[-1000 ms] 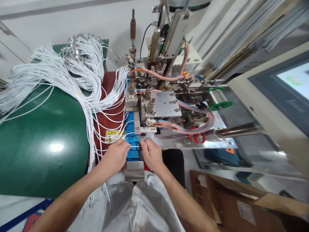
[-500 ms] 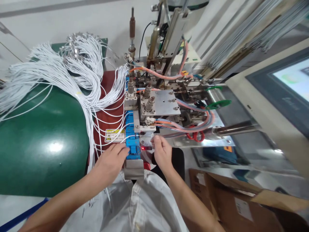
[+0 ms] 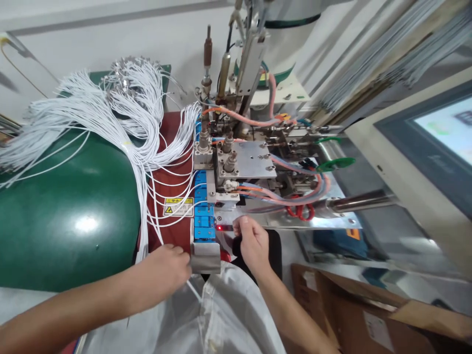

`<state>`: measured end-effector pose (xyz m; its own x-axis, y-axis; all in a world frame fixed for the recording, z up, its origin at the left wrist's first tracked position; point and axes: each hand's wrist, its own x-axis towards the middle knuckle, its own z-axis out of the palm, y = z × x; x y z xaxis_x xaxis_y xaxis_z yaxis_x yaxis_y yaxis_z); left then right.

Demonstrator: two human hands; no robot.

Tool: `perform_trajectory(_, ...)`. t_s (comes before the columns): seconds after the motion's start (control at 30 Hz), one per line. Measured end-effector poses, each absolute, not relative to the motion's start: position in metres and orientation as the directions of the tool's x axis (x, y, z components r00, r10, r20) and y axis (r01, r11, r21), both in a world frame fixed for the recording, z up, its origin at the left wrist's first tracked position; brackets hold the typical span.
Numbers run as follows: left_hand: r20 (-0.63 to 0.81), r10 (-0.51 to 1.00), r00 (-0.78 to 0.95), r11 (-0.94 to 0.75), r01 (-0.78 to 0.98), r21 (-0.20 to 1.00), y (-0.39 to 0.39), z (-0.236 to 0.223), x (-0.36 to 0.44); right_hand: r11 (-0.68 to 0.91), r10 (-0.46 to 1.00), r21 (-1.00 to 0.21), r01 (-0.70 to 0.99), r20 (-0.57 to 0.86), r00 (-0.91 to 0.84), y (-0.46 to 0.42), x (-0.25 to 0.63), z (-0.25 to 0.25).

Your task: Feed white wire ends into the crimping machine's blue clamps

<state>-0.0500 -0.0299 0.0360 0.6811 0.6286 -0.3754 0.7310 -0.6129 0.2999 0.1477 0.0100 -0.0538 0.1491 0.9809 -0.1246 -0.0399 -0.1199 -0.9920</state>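
My left hand is closed round a white wire, in front of the red surface and beside the metal end plate. The wire's tail comes out below the fingers over my lap. My right hand is curled with thumb and fingertips together, just right of a small red light; what they hold, if anything, is hidden. Between the hands runs a row of blue clamps, where several white wires enter from the left. The bulk of the wires lies bundled over a green surface.
A machine with a metal top plate and orange hoses stands behind the clamps. To its right are a green-flanged spool and a screen. The green surface lies left. Cardboard boxes are at lower right.
My left hand has left the blue clamps, moving down and left, and now grips a wire. My right hand has shifted slightly right and down, still curled. The view has tilted a little.
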Motion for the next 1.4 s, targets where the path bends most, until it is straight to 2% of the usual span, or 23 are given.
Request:
perform_trajectory(0.13, -0.342, 0.592, 0.729, -0.623, 0.684, 0.380, -0.006, 0.050, -0.035, -0.122, 0.983, -0.989, -0.088, -0.133, 0.125, 0.006, 0.150, -0.052)
perform_trajectory(0.33, -0.204, 0.810, 0.550, -0.366, 0.746, 0.557, -0.007, 0.039, -0.028, -0.059, 0.995, -0.938, -0.341, -0.081, 0.051, -0.008, 0.159, -0.051)
perform_trajectory(0.43, -0.133, 0.892, 0.432, -0.280, 0.757, 0.590, -0.009, 0.030, -0.024, -0.002, 0.998, -0.910, -0.415, -0.031, 0.063, -0.014, 0.162, -0.047)
perform_trajectory(0.53, -0.128, 0.921, 0.367, -0.223, 0.768, 0.600, -0.010, 0.023, -0.014, 0.015, 0.995, -0.956, -0.295, -0.015, 0.098, -0.012, 0.162, -0.035)
perform_trajectory(0.63, -0.153, 0.932, 0.329, -0.132, 0.699, 0.703, -0.010, 0.017, -0.001, 0.020, 1.000, -0.995, -0.093, 0.020, 0.001, -0.006, 0.160, -0.024)
perform_trajectory(0.7, -0.165, 0.940, 0.297, -0.064, 0.631, 0.773, -0.010, 0.013, 0.005, 0.010, 1.000, -0.998, -0.069, 0.012, -0.026, -0.004, 0.157, -0.021)
perform_trajectory(0.8, -0.166, 0.954, 0.251, -0.004, 0.563, 0.827, -0.008, 0.009, 0.010, -0.009, 0.996, -0.992, -0.126, -0.021, 0.090, -0.006, 0.152, -0.022)
perform_trajectory(0.9, -0.150, 0.954, 0.258, -0.017, 0.549, 0.836, -0.005, 0.009, 0.010, 0.069, 0.992, -0.996, -0.048, 0.064, 0.105, -0.006, 0.152, -0.023)
perform_trajectory(1.0, -0.142, 0.947, 0.288, -0.050, 0.569, 0.821, -0.003, 0.014, 0.009, 0.140, 0.990, -0.988, 0.061, 0.142, 0.024, -0.002, 0.156, -0.018)
perform_trajectory(1.07, -0.138, 0.932, 0.335, -0.087, 0.578, 0.811, -0.002, 0.017, 0.008, 0.171, 0.984, -0.984, 0.058, 0.168, -0.056, 0.001, 0.159, -0.015)
perform_trajectory(1.13, -0.145, 0.915, 0.375, -0.100, 0.562, 0.821, 0.000, 0.020, 0.007, 0.138, 0.985, -0.990, -0.021, 0.140, -0.098, 0.002, 0.158, -0.014)
perform_trajectory(1.27, -0.184, 0.952, 0.243, 0.054, 0.458, 0.887, 0.002, 0.018, 0.007, -0.047, 0.996, -0.973, -0.227, -0.064, 0.065, -0.003, 0.145, -0.022)
perform_trajectory(1.33, -0.205, 0.966, 0.155, 0.125, 0.413, 0.902, 0.002, 0.014, 0.007, -0.026, 0.983, -0.982, -0.187, -0.059, 0.172, -0.007, 0.139, -0.024)
perform_trajectory(1.4, -0.208, 0.972, 0.108, 0.151, 0.388, 0.909, 0.001, 0.010, 0.008, 0.042, 0.977, -0.997, -0.069, 0.027, 0.213, -0.010, 0.136, -0.024)
